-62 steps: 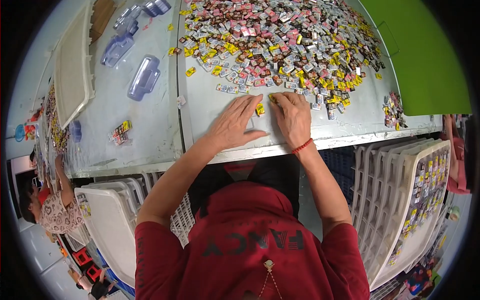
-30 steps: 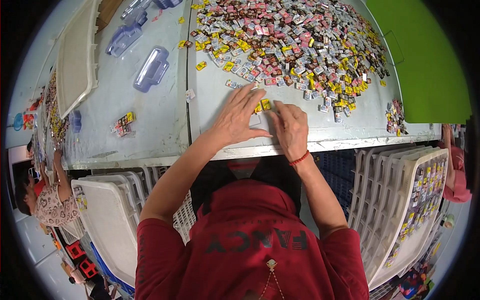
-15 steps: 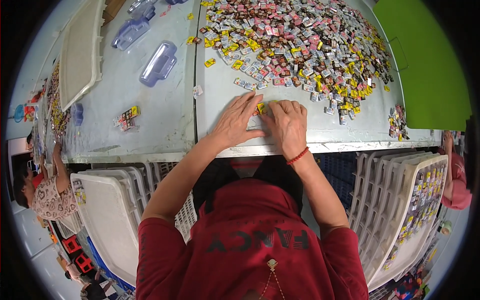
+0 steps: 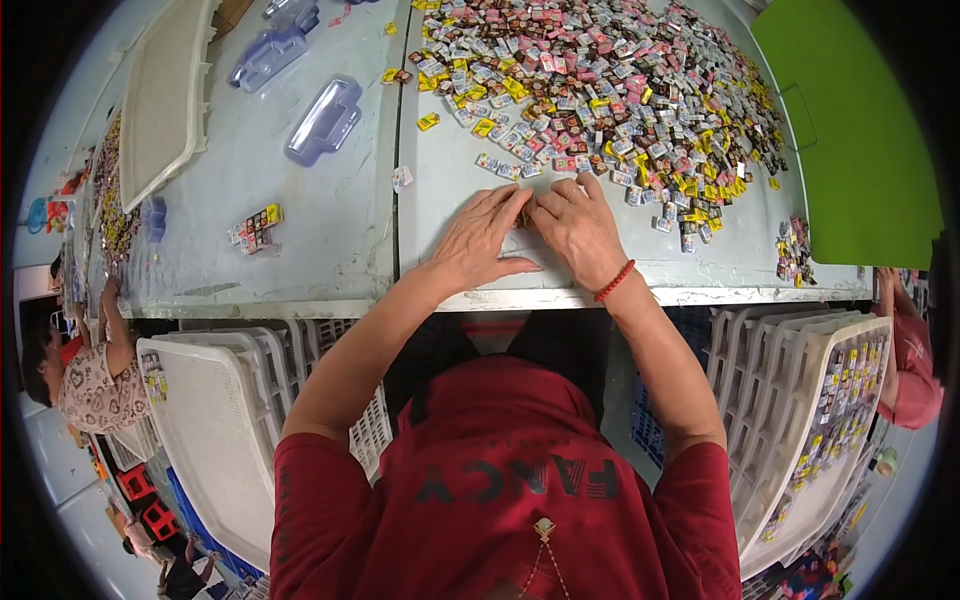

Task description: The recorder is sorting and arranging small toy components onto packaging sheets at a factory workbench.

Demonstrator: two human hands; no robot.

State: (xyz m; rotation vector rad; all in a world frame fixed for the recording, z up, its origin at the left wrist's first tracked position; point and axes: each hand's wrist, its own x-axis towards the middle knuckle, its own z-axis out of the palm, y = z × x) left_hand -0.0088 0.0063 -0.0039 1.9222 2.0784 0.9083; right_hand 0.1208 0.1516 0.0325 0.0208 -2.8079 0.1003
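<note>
Two bare hands rest at the near side of the table [image 4: 440, 205], close to each other. The left hand [image 4: 480, 238] lies with its long fingers side by side and its thumb well away from them, so its grip is spread wide. The right hand [image 4: 578, 230] bends its fingers down near the left fingertips. Those bent fingers hide what is under them, so I cannot tell if the right grip is holding anything. A few little packs [image 4: 525, 217] sit in the gap between the hands, mostly covered, with just bits of colour peeking out. A red bead bracelet [image 4: 615, 281] goes around the right wrist.

Just past the hands is a big pile of little packs [image 4: 600, 90], yellow, pink, white and brown. The top edge cuts off its far end, and packs on top hide the ones below. On the left lie a small bundle of packs [image 4: 257, 228] and a see-through plastic tray [image 4: 323, 120]. More trays beyond it are partly cut off. On the right, a green board [image 4: 870, 150] runs into the dark rim. White crates [image 4: 205, 420] stand below the table on both sides. A co-worker [image 4: 100, 385] at the far left is small and hard to make out.
</note>
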